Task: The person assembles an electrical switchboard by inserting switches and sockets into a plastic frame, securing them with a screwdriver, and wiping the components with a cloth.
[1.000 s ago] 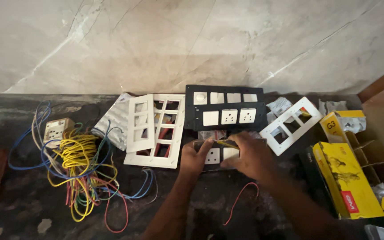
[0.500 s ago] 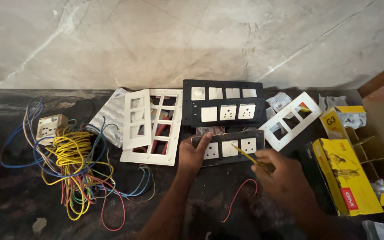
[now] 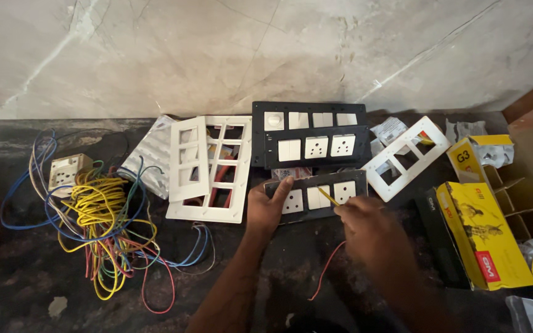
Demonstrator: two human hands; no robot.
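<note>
My left hand (image 3: 268,208) rests on the left end of a black switch plate (image 3: 316,195) with white sockets, holding it down on the dark counter. My right hand (image 3: 371,231) holds a thin yellow tool (image 3: 327,197), its tip touching the middle of that plate. A red wire (image 3: 327,271) lies on the counter beneath my right hand.
Two more black switch plates (image 3: 313,132) lie just behind. White frames (image 3: 208,166) (image 3: 405,157) flank them. A tangle of coloured wires (image 3: 100,228) and a small white socket (image 3: 68,172) sit at the left. Yellow boxes (image 3: 482,231) stand at the right, a marble wall behind.
My right hand pulled off the plate toward the right, then came back with the yellow tool pointing at the plate's middle. My left hand stayed on the plate's left end.
</note>
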